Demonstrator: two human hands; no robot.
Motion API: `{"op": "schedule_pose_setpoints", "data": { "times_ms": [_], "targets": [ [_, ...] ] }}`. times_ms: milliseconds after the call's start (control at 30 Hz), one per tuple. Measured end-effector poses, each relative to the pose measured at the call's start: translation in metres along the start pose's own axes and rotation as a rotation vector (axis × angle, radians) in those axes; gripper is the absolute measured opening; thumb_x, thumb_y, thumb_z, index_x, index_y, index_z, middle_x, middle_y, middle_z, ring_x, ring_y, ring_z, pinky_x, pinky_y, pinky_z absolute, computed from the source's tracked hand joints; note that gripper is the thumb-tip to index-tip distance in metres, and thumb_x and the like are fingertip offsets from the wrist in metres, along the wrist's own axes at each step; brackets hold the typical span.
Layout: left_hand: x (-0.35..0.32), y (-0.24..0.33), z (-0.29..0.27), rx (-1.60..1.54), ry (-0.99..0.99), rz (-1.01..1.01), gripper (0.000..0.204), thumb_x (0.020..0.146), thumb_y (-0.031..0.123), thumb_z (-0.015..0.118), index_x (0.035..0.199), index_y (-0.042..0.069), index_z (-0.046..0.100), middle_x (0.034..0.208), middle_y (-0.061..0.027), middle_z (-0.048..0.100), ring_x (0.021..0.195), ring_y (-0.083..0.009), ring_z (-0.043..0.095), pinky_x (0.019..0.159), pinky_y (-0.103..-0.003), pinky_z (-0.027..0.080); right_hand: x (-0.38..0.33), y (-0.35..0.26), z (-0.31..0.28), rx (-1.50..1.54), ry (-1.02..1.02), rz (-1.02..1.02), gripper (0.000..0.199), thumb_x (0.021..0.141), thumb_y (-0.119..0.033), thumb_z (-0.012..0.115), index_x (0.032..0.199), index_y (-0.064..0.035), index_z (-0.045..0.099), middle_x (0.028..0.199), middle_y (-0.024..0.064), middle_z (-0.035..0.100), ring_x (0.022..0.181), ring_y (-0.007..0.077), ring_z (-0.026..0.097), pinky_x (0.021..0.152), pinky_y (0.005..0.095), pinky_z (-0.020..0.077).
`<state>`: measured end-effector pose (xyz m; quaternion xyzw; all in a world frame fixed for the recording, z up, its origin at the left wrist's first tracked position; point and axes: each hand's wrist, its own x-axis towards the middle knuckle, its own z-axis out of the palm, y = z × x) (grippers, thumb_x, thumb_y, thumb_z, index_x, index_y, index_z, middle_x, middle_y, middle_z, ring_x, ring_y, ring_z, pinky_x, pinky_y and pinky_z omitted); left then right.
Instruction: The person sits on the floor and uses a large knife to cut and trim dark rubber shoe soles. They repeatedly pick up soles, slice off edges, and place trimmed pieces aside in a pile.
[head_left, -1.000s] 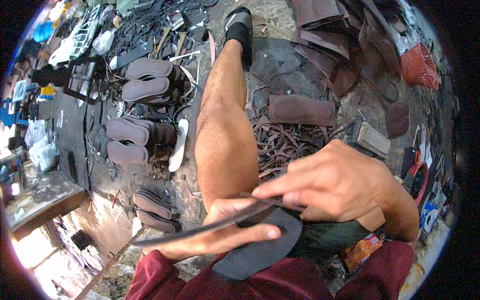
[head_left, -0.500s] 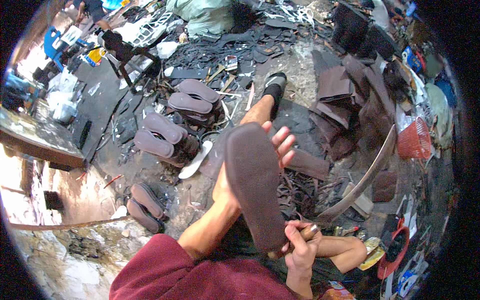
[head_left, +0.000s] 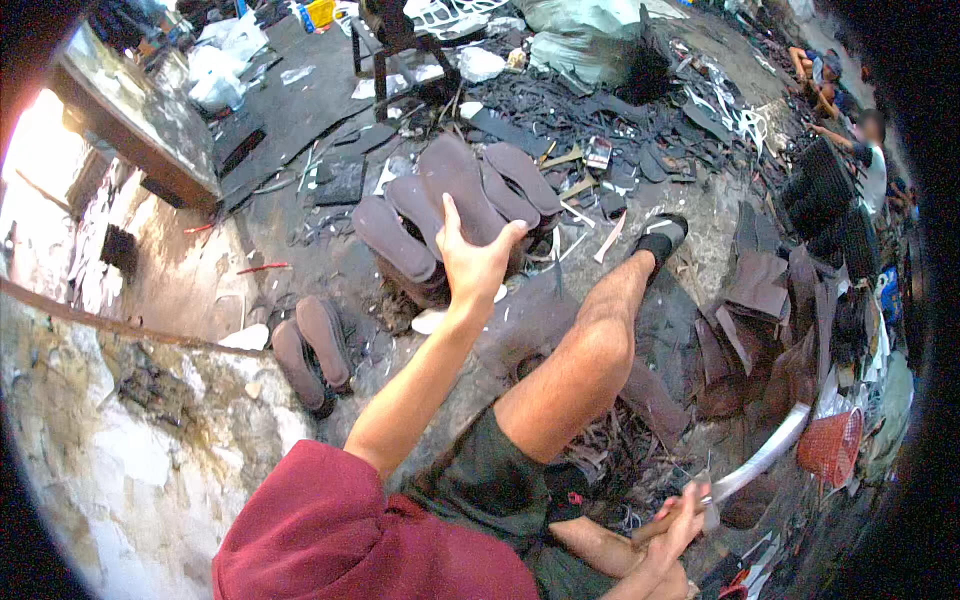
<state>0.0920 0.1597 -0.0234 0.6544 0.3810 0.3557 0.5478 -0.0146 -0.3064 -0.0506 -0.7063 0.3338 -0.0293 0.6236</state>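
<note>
My left hand grips a dark brown shoe sole by its near end, thumb on one edge and fingers on the other. The sole is over stacked brown soles; whether it touches them I cannot tell. One stack shows to its left, another to its right. My right hand is low at the right, partly blurred, around a wooden-handled tool; the tool's working end is not clear. Just beyond its fingers lies the end of a long curved strip.
A separate pair of soles lies left by a low stained wall. Brown sheet material and a red basket are at the right. Dark scraps litter the far floor. Other people sit at the far right.
My left hand has carried the sole away from my lap, forward and left to the stacks. My right hand has moved away from the sole, to the right. The view has shifted left.
</note>
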Motion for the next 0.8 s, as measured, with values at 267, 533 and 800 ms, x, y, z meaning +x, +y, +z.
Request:
{"op": "schedule_pose_setpoints", "data": {
  "times_ms": [267,533,800],
  "targets": [
    [0.131,-0.174,0.168,0.002,0.443,0.081,0.066,0.073,0.01,0.073,0.134,0.0,0.052,0.115,-0.0212,0.061,0.108,-0.0347,0.059,0.097,-0.044,0.045,0.038,0.048,-0.012,-0.082,0.001,0.107,0.037,0.095,-0.021,0.063,0.128,-0.0052,0.055,0.062,0.0,0.045,0.042,0.012,0.045,0.037,0.0277,0.0389],
    [0.105,-0.177,0.16,0.113,0.545,-0.116,0.068,0.08,0.023,0.081,0.135,-0.004,0.051,0.132,-0.0238,0.051,0.124,-0.0385,0.048,0.106,-0.044,0.039,0.096,0.054,0.057,-0.224,-0.155,0.024,0.032,0.089,-0.011,0.068,0.119,-0.0064,0.056,0.081,0.0,0.055,0.055,0.0101,0.05,0.047,0.0252,0.0433],
    [-0.068,-0.081,0.031,-0.286,-0.394,-0.188,0.029,0.093,0.003,0.065,0.121,-0.002,0.065,0.116,-0.0103,0.068,0.111,-0.0191,0.064,0.101,-0.034,0.048,0.171,0.091,0.092,-1.196,-0.5,-0.586,0.099,0.074,-0.018,0.082,0.154,-0.0092,0.025,0.159,0.015,0.028,0.145,0.0331,0.033,0.121,0.0544,0.0081]
  ]
}}
